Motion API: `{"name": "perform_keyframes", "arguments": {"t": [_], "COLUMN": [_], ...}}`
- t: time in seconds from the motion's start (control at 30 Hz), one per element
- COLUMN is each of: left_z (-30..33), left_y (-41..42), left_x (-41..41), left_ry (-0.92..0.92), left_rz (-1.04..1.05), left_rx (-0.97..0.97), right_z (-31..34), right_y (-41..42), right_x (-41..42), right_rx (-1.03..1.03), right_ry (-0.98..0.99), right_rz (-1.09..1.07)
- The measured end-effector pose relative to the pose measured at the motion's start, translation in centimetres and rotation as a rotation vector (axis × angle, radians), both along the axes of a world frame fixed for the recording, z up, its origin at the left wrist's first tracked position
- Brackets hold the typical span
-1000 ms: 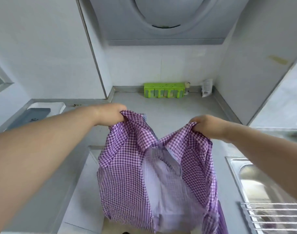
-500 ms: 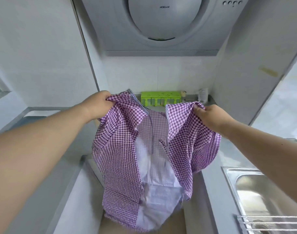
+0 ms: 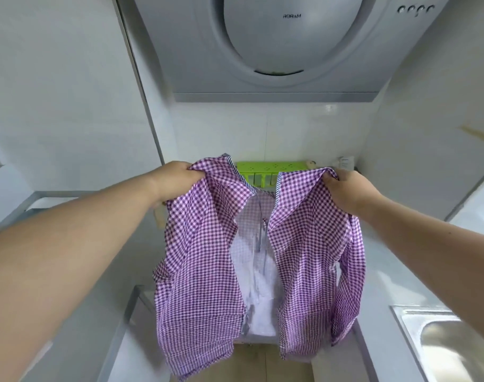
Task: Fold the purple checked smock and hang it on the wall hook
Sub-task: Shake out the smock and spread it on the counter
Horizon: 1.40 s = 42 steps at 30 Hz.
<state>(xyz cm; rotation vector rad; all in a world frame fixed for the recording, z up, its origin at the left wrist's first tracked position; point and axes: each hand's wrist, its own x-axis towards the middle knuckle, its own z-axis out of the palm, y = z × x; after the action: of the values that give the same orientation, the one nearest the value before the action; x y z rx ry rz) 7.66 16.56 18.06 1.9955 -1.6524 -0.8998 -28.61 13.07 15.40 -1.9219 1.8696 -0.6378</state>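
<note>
The purple checked smock (image 3: pixel 205 271) hangs open in the air in front of me, its pale lining showing between the two front panels. My left hand (image 3: pixel 177 183) grips the top of the left panel. My right hand (image 3: pixel 348 191) grips the top of the right panel. The hem dangles above the gap between the counters. No wall hook is in view.
A grey range hood (image 3: pixel 276 51) juts out overhead. A green box (image 3: pixel 265 169) stands at the back wall behind the smock. A steel sink (image 3: pixel 444 343) sits at the right. White walls close in on both sides, with a counter (image 3: pixel 70 312) at the left.
Both hands have lifted the smock higher and spread it wider. The garment now hangs straighter, and my view has tilted upward toward the hood.
</note>
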Motion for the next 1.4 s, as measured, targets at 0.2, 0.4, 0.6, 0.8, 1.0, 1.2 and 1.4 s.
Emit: {"name": "perform_keyframes", "arguments": {"t": [0.2, 0.4, 0.6, 0.8, 1.0, 1.2, 1.4], "left_z": [-2.0, -4.1, -6.2, -8.6, -11.1, -14.3, -18.2], "left_y": [-6.0, -12.5, -19.0, -25.4, -29.0, -32.0, -34.1], "left_x": [1.3, 0.6, -1.4, -3.8, -5.4, -5.9, -6.8], "left_ry": [0.012, -0.083, -0.177, -0.267, -0.223, -0.284, -0.262], "left_rz": [-0.019, -0.004, 0.024, 0.112, 0.170, 0.254, 0.226], "left_rx": [0.016, 0.015, 0.062, 0.128, 0.123, 0.212, 0.264], "right_z": [-1.5, -3.4, -6.6, -10.0, -14.2, -18.6, -21.4], "right_y": [-4.3, -9.4, -17.7, -26.0, -31.4, -33.5, -28.7], "right_x": [1.3, 0.8, -1.1, -2.9, -4.2, -4.5, -2.1], "right_rx": [0.115, 0.178, 0.245, 0.336, 0.390, 0.459, 0.122], "right_ry": [-0.040, -0.065, -0.033, -0.001, -0.112, -0.186, 0.278], "right_rz": [-0.122, -0.145, -0.121, -0.066, -0.101, -0.156, 0.278]}}
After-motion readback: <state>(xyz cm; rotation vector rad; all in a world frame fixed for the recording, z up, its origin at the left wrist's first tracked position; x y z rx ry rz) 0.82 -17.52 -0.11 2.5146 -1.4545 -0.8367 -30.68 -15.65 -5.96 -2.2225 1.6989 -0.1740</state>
